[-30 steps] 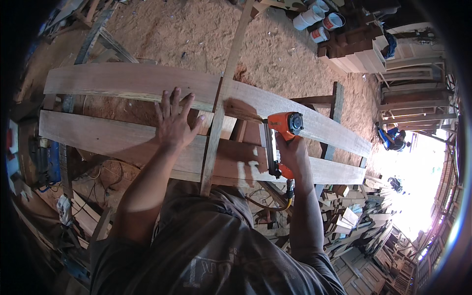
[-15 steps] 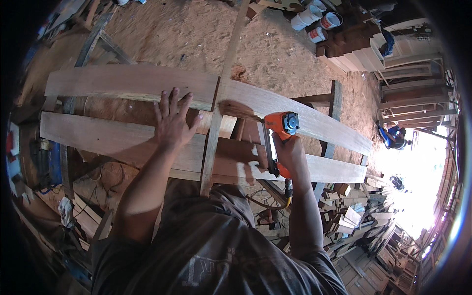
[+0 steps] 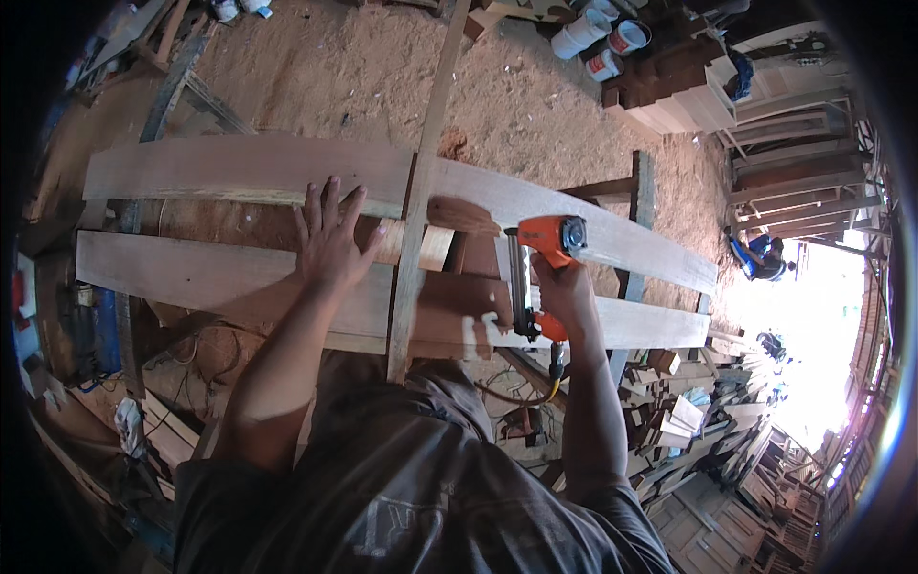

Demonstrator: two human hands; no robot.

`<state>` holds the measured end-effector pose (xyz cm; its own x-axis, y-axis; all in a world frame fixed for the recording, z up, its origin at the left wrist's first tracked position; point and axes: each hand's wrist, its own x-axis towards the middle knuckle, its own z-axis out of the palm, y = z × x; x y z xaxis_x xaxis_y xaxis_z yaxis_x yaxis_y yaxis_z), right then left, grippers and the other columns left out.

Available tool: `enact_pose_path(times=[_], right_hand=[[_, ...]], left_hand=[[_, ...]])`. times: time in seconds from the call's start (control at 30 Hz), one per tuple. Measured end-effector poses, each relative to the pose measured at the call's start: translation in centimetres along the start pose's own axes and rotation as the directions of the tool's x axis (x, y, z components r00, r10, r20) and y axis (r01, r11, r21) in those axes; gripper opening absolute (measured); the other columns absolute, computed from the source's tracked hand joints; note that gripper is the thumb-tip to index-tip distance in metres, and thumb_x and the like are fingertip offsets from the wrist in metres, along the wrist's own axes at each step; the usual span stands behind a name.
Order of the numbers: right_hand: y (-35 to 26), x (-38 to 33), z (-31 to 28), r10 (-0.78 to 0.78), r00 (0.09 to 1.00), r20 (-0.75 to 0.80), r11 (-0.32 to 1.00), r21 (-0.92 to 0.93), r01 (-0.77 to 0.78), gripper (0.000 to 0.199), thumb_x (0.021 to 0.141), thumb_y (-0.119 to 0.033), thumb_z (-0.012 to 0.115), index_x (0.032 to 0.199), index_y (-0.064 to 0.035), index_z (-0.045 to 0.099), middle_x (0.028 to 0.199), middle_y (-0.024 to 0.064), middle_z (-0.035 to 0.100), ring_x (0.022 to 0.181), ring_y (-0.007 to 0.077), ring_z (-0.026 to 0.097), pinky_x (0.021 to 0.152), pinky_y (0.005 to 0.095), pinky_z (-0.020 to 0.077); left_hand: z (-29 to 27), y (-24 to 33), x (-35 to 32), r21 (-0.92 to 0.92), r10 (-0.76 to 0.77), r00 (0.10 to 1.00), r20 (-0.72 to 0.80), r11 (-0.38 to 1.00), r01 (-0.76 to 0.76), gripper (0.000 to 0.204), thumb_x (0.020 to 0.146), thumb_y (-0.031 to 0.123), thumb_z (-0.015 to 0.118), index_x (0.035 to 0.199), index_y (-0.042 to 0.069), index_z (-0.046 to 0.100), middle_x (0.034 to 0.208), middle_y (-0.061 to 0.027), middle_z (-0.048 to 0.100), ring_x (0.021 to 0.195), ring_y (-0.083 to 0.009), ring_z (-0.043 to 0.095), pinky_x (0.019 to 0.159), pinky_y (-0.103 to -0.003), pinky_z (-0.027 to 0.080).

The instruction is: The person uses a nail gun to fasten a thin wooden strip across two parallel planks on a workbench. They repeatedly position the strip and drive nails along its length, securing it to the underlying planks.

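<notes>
The orange nail gun (image 3: 541, 273) sits in the grip of the right hand (image 3: 564, 292), fingers wrapped around its handle, its long dark magazine running down toward six o'clock and its head pointing at twelve o'clock against the boards. At nine o'clock from it, well apart, the left hand (image 3: 330, 244) lies flat with fingers spread wide, holding nothing, pressing on the near plank (image 3: 220, 277) where it meets the narrow cross strip (image 3: 413, 249). That strip runs from twelve to six o'clock over both the near plank and the far plank (image 3: 249, 167), which lie side by side with a gap between them. The planks are pale, smooth-sawn wood with a reddish tone in places; a small brown wood block (image 3: 461, 215) rests beside the strip, at eleven o'clock from the gun. Below lies a sawdust-covered floor (image 3: 363, 77). White buckets (image 3: 598, 38) stand at one o'clock, and stacked timber offcuts (image 3: 688, 402) pile up at four o'clock, near a bright opening.
</notes>
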<state>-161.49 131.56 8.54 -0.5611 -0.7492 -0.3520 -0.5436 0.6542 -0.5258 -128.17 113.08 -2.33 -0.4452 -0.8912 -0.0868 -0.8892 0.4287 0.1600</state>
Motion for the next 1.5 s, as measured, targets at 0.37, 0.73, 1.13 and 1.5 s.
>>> enact_pose_path(times=[0.37,0.73,1.13,1.5], right_hand=[[0.9,-0.3,-0.6,0.203,0.979,0.036,0.972,0.117,-0.206,0.037,0.106,-0.039,0.076,0.115,-0.0035,0.082,0.076,0.0212,0.075,0.079,0.0356,0.081,0.073,0.0485,0.0586],[1.4,0.2,0.2,0.099,0.995,0.004,0.995,-0.014,-0.099,0.033,0.106,-0.035,0.074,0.124,-0.0073,0.081,0.097,0.0271,0.08,0.103,0.0464,0.08,0.083,0.0517,0.0609],[1.9,0.5,0.8,-0.11,0.992,-0.059,0.989,-0.103,0.104,0.031,0.108,-0.03,0.073,0.126,-0.0046,0.078,0.079,0.0172,0.077,0.071,0.0277,0.079,0.066,0.046,0.0575],[1.6,-0.2,1.1,-0.087,0.993,-0.083,0.992,-0.096,0.079,0.036,0.106,-0.035,0.075,0.125,-0.005,0.08,0.08,0.0245,0.077,0.081,0.0415,0.082,0.071,0.0499,0.0595]], left_hand=[[-0.7,0.4,0.0,0.033,-0.042,0.994,0.101,0.999,0.039,0.081,0.11,0.07,0.054,0.178,0.032,0.032,0.189,-0.012,0.016,0.175,-0.0398,0.008,0.14,-0.069,0.006],[-0.7,0.4,0.1,0.028,-0.038,0.994,0.104,0.999,0.036,0.082,0.11,0.069,0.055,0.178,0.031,0.032,0.189,-0.0124,0.014,0.175,-0.0404,0.006,0.139,-0.07,0.007],[-0.1,0.2,-0.1,0.035,-0.003,1.0,0.024,0.999,0.002,0.082,0.109,0.068,0.057,0.177,0.028,0.036,0.188,-0.0147,0.02,0.174,-0.0421,0.01,0.138,-0.072,0.011],[-0.2,0.2,0.0,0.011,-0.008,1.0,0.007,1.0,0.008,0.078,0.11,0.067,0.057,0.176,0.03,0.039,0.187,-0.015,0.021,0.174,-0.0422,0.01,0.138,-0.071,0.01]])
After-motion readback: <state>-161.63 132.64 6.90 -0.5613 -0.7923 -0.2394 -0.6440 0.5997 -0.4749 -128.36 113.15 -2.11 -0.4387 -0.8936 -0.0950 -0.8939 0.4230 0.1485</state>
